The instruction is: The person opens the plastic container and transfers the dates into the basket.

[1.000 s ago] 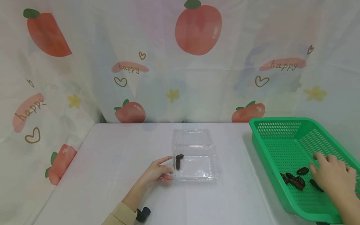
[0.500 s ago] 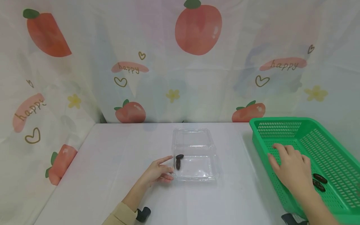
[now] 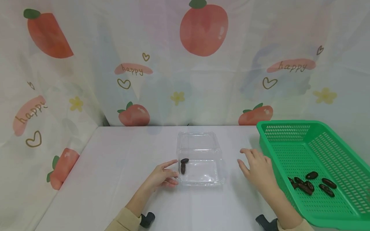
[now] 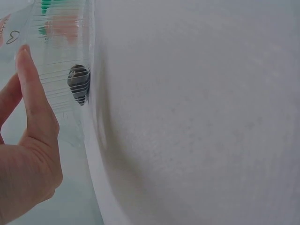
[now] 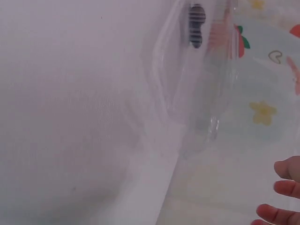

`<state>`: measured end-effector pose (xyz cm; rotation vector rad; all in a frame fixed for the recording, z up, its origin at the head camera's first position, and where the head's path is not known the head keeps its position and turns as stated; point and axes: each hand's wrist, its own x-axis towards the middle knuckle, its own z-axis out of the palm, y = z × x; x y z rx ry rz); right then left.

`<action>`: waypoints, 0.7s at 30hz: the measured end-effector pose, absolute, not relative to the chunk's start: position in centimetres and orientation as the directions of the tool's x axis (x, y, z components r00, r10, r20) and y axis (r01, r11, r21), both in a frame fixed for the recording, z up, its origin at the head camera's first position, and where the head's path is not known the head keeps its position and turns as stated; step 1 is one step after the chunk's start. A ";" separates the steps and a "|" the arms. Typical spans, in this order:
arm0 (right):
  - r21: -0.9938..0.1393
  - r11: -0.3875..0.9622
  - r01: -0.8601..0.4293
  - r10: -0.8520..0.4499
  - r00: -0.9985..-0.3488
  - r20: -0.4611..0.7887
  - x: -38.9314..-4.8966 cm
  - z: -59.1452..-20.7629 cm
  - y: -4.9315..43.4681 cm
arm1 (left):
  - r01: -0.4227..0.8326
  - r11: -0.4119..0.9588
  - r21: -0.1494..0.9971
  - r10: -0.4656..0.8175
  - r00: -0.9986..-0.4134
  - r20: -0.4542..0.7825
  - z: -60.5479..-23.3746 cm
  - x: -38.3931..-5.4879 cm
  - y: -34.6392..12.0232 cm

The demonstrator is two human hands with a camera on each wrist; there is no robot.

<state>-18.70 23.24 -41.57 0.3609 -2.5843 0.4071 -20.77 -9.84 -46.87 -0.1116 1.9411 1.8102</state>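
Note:
A clear plastic clamshell box [image 3: 202,171] stands on the white table with its lid raised behind. Two dark brown dates [image 3: 183,168] lie inside, along its left side. At the box's left wall is my left hand [image 3: 162,175], its fingers stretched out against or very close to the plastic; in the left wrist view a straight finger [image 4: 30,89] runs along the wall. My right hand [image 3: 258,170] hovers between the box and the green basket [image 3: 289,158], fingers spread and loosely bent. No date shows in it, and in the right wrist view its fingertips [image 5: 287,188] stand apart.
Several more dates [image 3: 303,186] lie in the near part of the basket, at the right of the table. A printed cloth [image 3: 162,93] hangs behind the table and along its left. Black wrist mounts [image 3: 147,220] sit on both forearms.
My right hand has moved left from above the dates in the basket, over its left rim, toward the box. My left hand, the box and its two dates stay as they were.

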 end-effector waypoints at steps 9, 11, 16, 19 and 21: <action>-0.154 0.869 -0.470 -0.349 -0.803 0.483 -20.3 -43.4 18.0 | -0.376 0.121 0.919 0.259 -0.882 -0.395 -46.9 -20.8 -9.8; -0.118 0.855 -0.505 -0.393 -0.780 0.487 -20.7 -43.8 17.0 | -0.378 0.121 0.918 0.257 -0.881 -0.397 -47.0 -20.8 -9.8; -0.078 0.820 -0.567 -0.477 -0.752 0.454 -21.7 -44.7 14.7 | -0.376 0.118 0.919 0.259 -0.882 -0.394 -47.0 -20.8 -9.7; -0.074 0.803 -0.592 -0.516 -0.751 0.412 -22.2 -45.1 13.5 | -0.376 0.121 0.919 0.256 -0.883 -0.395 -46.9 -20.8 -9.7; -0.068 0.798 -0.599 -0.536 -0.757 0.374 -22.4 -45.3 12.9 | -0.377 0.124 0.918 0.252 -0.883 -0.397 -46.9 -20.8 -9.7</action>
